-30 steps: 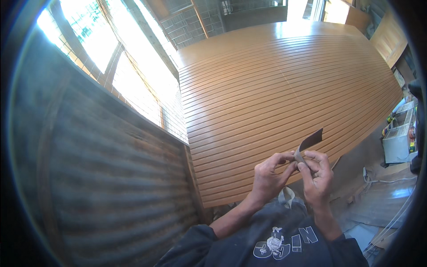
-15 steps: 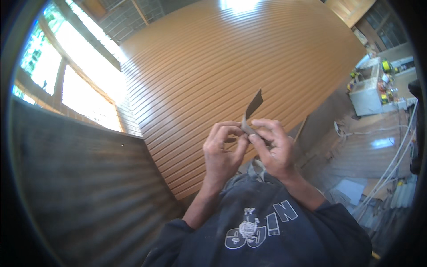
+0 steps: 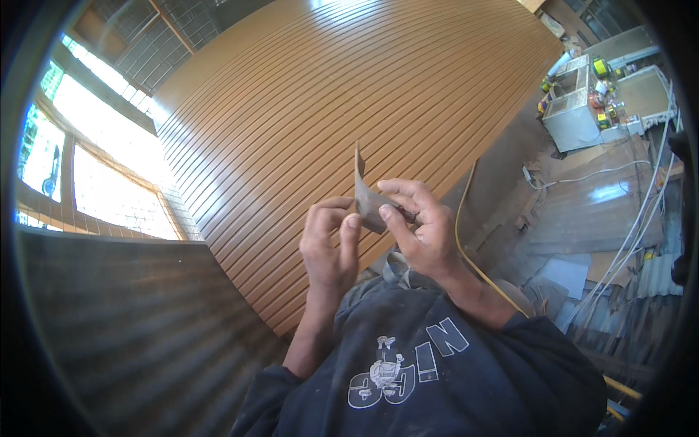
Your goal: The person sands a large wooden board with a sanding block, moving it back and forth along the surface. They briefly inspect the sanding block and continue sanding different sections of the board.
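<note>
A bent piece of sandpaper (image 3: 370, 205), grey-brown, is held up in front of my chest, its narrow end curling upward. My right hand (image 3: 428, 237) pinches its right side, thumb on the near face and fingers behind. At the left edge of the piece, my left hand (image 3: 325, 247) has its thumb and curled fingers closed on it; the fingertips are partly hidden. Beyond both hands lies a large brown grooved wooden panel (image 3: 313, 109), which neither hand touches.
A dark panel (image 3: 131, 313) stands close on my left, below bright windows (image 3: 109, 182). To the right, a grey-white box (image 3: 571, 120) sits among small containers. White cables (image 3: 633, 240) run over boards there, and a yellow cord (image 3: 466, 247) passes beside my right arm.
The view has shifted, and both hands and the sandpaper appear further left. The sandpaper has turned to show more of its broad face. The yellow cord has come into sight beside my right arm.
</note>
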Tool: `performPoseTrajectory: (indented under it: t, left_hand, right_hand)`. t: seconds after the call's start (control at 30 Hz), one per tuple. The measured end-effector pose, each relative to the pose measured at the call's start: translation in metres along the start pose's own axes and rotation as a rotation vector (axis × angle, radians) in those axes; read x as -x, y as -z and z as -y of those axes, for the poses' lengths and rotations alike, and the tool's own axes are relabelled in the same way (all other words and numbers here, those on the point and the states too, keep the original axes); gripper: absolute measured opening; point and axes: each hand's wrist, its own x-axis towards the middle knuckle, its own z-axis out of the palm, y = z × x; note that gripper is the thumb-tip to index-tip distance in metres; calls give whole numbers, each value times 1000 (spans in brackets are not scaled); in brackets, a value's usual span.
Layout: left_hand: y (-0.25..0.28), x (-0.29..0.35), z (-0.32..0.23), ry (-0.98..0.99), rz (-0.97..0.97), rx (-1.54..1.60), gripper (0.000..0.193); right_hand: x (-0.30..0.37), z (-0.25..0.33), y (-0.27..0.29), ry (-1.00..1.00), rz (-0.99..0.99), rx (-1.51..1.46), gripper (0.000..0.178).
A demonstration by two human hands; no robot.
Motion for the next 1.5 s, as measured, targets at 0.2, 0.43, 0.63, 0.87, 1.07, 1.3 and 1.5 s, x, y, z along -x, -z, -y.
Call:
performPoseTrajectory:
  t: [0.2, 0.43, 0.63, 0.87, 1.07, 1.3, 1.5]
  left_hand:
    - [6, 0, 19, 733, 177, 1039, 74]
    - [4, 4, 12, 657, 72, 1041, 66]
    - [10, -8, -19, 633, 172, 733, 48]
    - [5, 34, 15, 719, 198, 611, 31]
    - [21, 107, 85, 564, 180, -247, 32]
    - [42, 143, 163, 828, -16, -468, 54]
    - [46, 174, 182, 773, -1, -836, 81]
  right_hand:
    - [7, -8, 5, -110, 229, -240, 28]
    - [3, -42, 12, -225, 267, -637, 44]
    - [-19, -37, 10, -203, 412, -748, 76]
    - [0, -56, -30, -292, 362, -713, 88]
    - [-56, -150, 42, -197, 153, 325, 91]
    - [-205, -251, 238, -121, -122, 1613, 70]
    - [-171, -283, 230, -131, -190, 1631, 81]
